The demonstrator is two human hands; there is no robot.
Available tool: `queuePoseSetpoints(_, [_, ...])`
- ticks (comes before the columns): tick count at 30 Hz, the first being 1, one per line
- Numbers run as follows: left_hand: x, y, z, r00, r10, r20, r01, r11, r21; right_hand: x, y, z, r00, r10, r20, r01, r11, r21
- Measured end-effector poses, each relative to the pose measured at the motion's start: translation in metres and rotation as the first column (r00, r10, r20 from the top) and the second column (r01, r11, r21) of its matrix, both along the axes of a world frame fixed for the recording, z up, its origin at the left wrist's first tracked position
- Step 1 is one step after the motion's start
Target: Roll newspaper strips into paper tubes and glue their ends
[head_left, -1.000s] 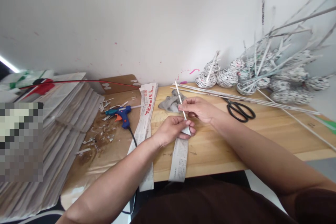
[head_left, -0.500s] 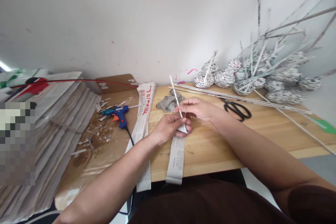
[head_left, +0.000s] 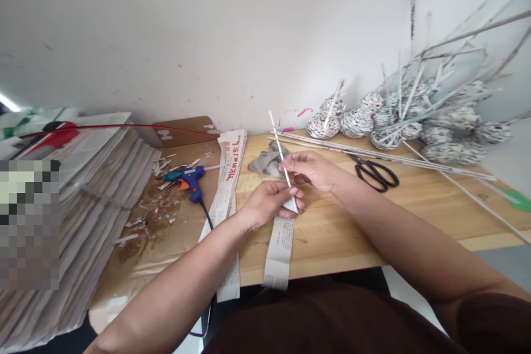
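My left hand (head_left: 279, 199) is closed on the lower end of a newspaper strip, where it is wound into a thin tube. The loose, flat part of the newspaper strip (head_left: 279, 251) hangs below that hand and over the table's front edge. Above my fingers the rolled paper tube (head_left: 277, 137) points up and slightly left. My right hand (head_left: 309, 170) pinches this tube between thumb and fingers, just above the left hand. A grey cloth (head_left: 263, 163) lies crumpled behind both hands.
Left of my hands are flat newspaper strips (head_left: 230, 182), a blue glue gun (head_left: 191, 182) on scrap-strewn cardboard, and a stack of newspapers (head_left: 99, 193). To the right lie black scissors (head_left: 377, 174), long paper tubes (head_left: 373, 156) and several woven paper gourd shapes (head_left: 357, 121) against the wall.
The rolled tube reaches slightly higher above my hands. The strip's hanging end has shifted and lies less curled at the table edge. Both hands keep hold.
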State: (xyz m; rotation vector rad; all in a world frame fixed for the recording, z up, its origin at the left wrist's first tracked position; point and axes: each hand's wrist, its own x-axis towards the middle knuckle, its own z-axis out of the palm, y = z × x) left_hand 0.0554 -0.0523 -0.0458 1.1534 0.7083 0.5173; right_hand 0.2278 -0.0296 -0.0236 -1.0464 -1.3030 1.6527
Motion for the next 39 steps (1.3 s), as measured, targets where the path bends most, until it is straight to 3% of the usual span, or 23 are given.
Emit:
queuePoseSetpoints(3, [-0.0001, 0.0005, -0.0001, 1.0, -0.008, 0.01, 0.008, 1.0, 0.007, 0.0003, -0.0003, -0.0003, 0.994, 0.109, 0.004, -0.108, 0.994, -0.025])
queuePoseSetpoints(7, [-0.0004, 0.0004, -0.0008, 0.998, -0.055, 0.009, 0.055, 0.998, 0.001, 0.0009, 0.0008, -0.0019, 0.998, -0.032, -0.048, 0.031, 0.999, -0.02])
queuePoseSetpoints(11, [-0.0005, 0.0005, -0.0014, 1.0, -0.025, 0.01, 0.025, 1.0, 0.01, 0.001, 0.0009, -0.0022, 0.993, 0.119, -0.011, -0.119, 0.992, -0.034])
queuePoseSetpoints(16, [-0.0007, -0.0005, -0.0019, 0.997, -0.077, -0.022, 0.077, 0.997, 0.011, 0.0001, 0.0009, -0.0012, 0.998, -0.03, -0.048, 0.029, 1.0, -0.007])
queuePoseSetpoints(20, [-0.001, -0.0002, -0.0006, 0.998, -0.048, -0.027, 0.048, 0.999, 0.01, 0.0035, 0.0025, 0.0003, 0.993, 0.12, 0.006, -0.12, 0.993, -0.008])
queuePoseSetpoints(24, [-0.0003, -0.0006, 0.001, 0.997, -0.072, -0.037, 0.073, 0.997, 0.007, 0.0048, 0.0031, 0.0015, 1.0, 0.016, -0.014, -0.016, 1.0, 0.006])
queuePoseSetpoints(29, [0.0001, -0.0009, 0.0022, 0.999, -0.044, -0.026, 0.044, 0.999, -0.009, 0.0069, 0.0035, 0.0009, 0.991, 0.131, 0.021, -0.131, 0.991, -0.02])
queuePoseSetpoints(34, [0.0003, -0.0008, 0.0026, 0.998, -0.07, 0.002, 0.07, 0.996, -0.054, 0.0068, 0.0049, -0.0031, 0.999, 0.042, -0.029, -0.043, 0.999, -0.019])
queuePoseSetpoints(39, [0.0007, -0.0015, 0.002, 0.998, -0.058, -0.012, 0.058, 0.998, -0.024, 0.0062, 0.0022, -0.0017, 0.984, 0.176, 0.011, -0.175, 0.983, -0.058])
